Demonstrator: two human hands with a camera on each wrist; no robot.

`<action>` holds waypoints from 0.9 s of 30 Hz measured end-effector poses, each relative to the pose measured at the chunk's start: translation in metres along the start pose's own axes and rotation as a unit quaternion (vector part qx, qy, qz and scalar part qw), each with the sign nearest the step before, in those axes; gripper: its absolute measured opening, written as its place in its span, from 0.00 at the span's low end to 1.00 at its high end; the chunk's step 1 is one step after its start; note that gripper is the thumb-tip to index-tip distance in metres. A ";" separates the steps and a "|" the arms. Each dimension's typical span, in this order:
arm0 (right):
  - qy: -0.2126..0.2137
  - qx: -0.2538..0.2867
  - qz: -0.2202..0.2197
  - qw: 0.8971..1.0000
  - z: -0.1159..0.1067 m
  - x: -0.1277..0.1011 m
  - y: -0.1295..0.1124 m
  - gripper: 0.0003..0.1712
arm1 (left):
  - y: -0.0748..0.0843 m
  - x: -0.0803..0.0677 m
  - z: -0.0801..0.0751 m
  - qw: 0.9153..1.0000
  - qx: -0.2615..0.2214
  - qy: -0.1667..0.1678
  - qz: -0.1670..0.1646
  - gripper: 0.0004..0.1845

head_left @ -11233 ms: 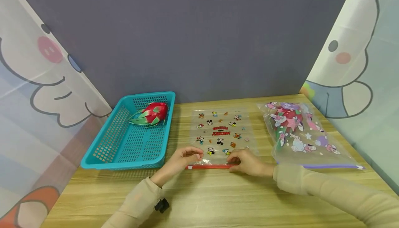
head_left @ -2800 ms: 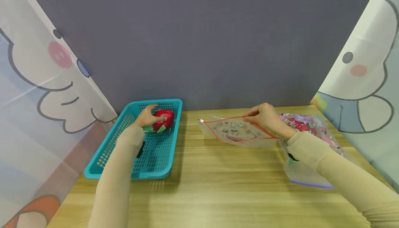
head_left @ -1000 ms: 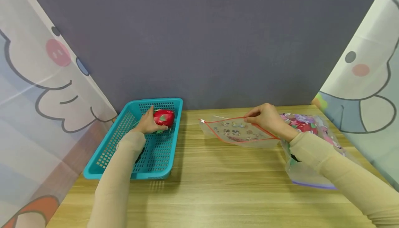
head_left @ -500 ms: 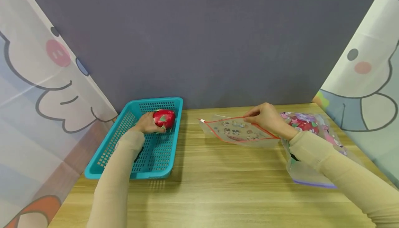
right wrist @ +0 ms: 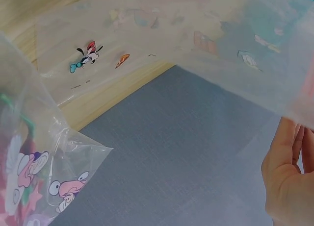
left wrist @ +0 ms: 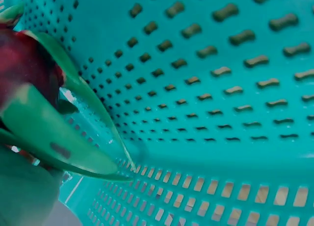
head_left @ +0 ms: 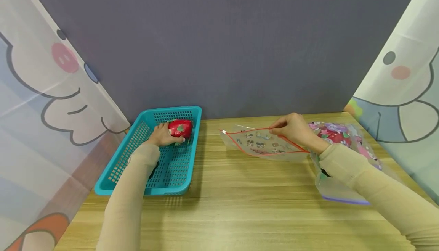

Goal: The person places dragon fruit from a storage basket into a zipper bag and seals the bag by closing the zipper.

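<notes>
You are reaching your left hand (head_left: 161,135) into the teal basket (head_left: 135,155) at the left of the table (head_left: 240,205), and its only content, the dragon fruit (head_left: 180,127), is sitting at the far end near the back wall, with your fingers curling round its near side. The clear bag (head_left: 264,144) with the red zip edge is holding nothing, and your right hand (head_left: 291,129) is pinching its upper lip, keeping the mouth lifted off the wood and gaping toward the basket. Just beside it on the right, the second bag (head_left: 343,144) (the one with the purple zip) is lying flat with another red fruit inside it. Compared with eleven seconds ago, both of your hands are no longer working the red zip of the bag lying flat; the left one is now over in the basket, and over the last second the fruit is sitting turned in your grasp, its red end facing up. The fruit is looking glossy red with green-tipped scales, and in the left wrist view one long green scale (left wrist: 59,133) is curving down against the perforated basket floor.
</notes>
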State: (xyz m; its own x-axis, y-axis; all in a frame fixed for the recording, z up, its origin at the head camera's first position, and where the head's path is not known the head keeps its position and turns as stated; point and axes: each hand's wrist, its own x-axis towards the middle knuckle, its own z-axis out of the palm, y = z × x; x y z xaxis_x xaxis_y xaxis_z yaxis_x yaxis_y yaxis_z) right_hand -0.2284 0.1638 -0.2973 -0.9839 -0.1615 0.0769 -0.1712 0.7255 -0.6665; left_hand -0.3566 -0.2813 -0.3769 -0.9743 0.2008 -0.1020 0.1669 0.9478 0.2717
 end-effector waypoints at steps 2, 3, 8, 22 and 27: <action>-0.001 0.001 0.003 1.000 0.000 0.000 0.001 0.10 | -0.002 0.001 0.000 1.000 -0.012 -0.011 0.006 0.55; 0.000 0.001 0.003 1.000 -0.001 0.000 0.001 0.10 | -0.003 0.002 -0.001 1.000 -0.018 -0.016 0.008 0.54; 0.000 0.004 0.002 1.000 -0.002 0.002 0.001 0.11 | -0.009 0.003 -0.004 0.997 -0.063 -0.037 0.014 0.48; -0.002 -0.004 0.009 1.000 0.000 0.007 0.001 0.10 | -0.016 0.006 0.011 0.996 -0.038 0.073 0.035 0.50; -0.004 -0.001 0.015 1.000 0.000 0.008 0.000 0.10 | -0.015 0.012 0.013 0.995 -0.045 0.082 0.024 0.47</action>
State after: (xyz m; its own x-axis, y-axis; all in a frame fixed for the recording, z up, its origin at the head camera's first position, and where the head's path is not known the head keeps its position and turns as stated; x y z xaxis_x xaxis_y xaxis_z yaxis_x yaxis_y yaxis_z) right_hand -0.2362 0.1624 -0.2970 -0.9881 -0.1455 0.0502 -0.1416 0.7319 -0.6666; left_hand -0.3685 -0.2899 -0.3948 -0.9783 0.1955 0.0690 0.2072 0.9106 0.3575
